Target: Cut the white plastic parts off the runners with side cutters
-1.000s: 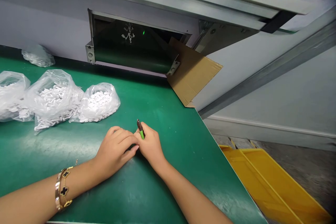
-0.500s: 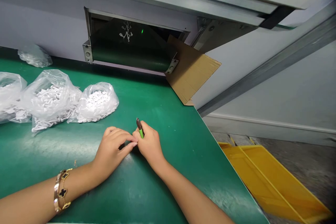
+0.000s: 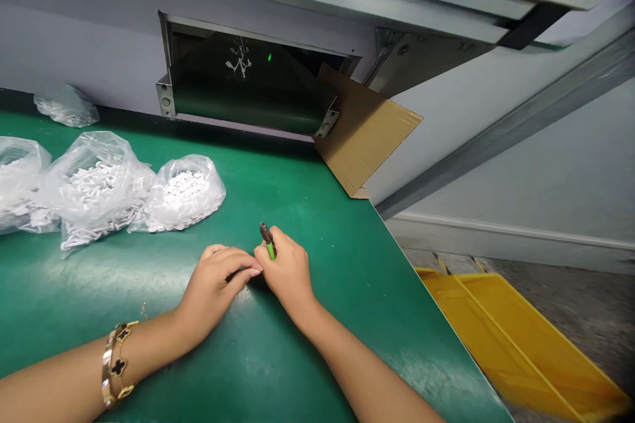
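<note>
My right hand (image 3: 286,269) is closed around a pair of small nippers (image 3: 268,241), whose dark jaws and a green part stick up out of the fist; the rest of the tool is covered by the fingers. Close against it is my left hand (image 3: 214,287), with thumb and index fingertips pressed together at the right hand's fingers. Whatever lies between those fingertips is hidden. Both hands rest low over the green tabletop (image 3: 238,370).
Clear bags of small white plastic parts stand at left, including one of round pieces (image 3: 186,192) and one of longer pieces (image 3: 96,188). Behind, a conveyor (image 3: 253,106) carries a white branched piece (image 3: 239,59). Cardboard (image 3: 367,132) leans beside it; a yellow bin (image 3: 516,344) is at right.
Both hands have shifted very slightly to the right in the picture, keeping the same grip. The bags and the piece on the conveyor have stayed put.
</note>
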